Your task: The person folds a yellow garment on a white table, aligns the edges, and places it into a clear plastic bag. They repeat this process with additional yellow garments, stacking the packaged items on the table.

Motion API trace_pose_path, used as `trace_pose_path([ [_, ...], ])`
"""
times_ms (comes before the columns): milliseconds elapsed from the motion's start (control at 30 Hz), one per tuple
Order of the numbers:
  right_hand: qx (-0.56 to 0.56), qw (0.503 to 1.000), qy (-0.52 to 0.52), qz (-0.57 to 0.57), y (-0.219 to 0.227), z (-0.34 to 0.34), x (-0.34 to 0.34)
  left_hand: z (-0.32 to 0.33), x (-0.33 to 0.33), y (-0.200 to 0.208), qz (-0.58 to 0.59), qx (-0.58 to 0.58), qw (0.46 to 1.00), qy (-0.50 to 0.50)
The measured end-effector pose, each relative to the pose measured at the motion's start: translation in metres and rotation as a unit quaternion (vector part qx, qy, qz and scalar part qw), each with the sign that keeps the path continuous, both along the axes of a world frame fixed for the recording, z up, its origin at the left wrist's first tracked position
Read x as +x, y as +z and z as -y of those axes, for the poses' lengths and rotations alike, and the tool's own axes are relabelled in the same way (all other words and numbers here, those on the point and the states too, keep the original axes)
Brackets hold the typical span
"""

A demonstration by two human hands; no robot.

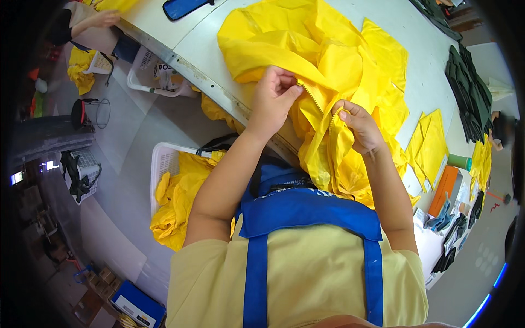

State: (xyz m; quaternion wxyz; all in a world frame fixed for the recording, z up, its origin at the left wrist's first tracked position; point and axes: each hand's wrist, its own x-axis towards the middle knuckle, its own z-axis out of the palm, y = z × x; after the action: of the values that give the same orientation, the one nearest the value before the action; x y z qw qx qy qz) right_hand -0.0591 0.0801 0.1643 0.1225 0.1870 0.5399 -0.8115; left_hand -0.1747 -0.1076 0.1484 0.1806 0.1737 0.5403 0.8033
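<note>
A bright yellow garment (350, 65) lies bunched on the white table and hangs over its near edge towards me. Along its opening run the two separate tooth rows of a zipper (312, 97). My left hand (275, 98) pinches the end of one row between thumb and fingers. To the right, my right hand (358, 124) is closed on the end of the other row, with thumb and forefinger together. Between the hands the two zipper sides stand apart. Whether a slider sits under my fingers cannot be made out.
The white table (191, 41) has a metal edge. At my left stands a white basket (158, 164) heaped with yellow fabric. Flat yellow pieces (427, 143), dark green fabric (465, 90) and an orange box (443, 190) lie to the right. Another person's hand (104, 18) shows at the upper left.
</note>
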Motion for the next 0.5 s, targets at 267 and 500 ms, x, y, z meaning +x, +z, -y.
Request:
trace_pose_path([
  [267, 0.032, 0.999, 0.032, -0.004, 0.003, 0.003, 0.012, 0.014, -0.028, 0.01, -0.058, -0.07, 0.981, 0.173],
  [500, 0.048, 0.994, 0.095, 0.008, 0.007, -0.008, 0.012, 0.011, -0.023, 0.017, -0.091, -0.034, 0.993, 0.061],
])
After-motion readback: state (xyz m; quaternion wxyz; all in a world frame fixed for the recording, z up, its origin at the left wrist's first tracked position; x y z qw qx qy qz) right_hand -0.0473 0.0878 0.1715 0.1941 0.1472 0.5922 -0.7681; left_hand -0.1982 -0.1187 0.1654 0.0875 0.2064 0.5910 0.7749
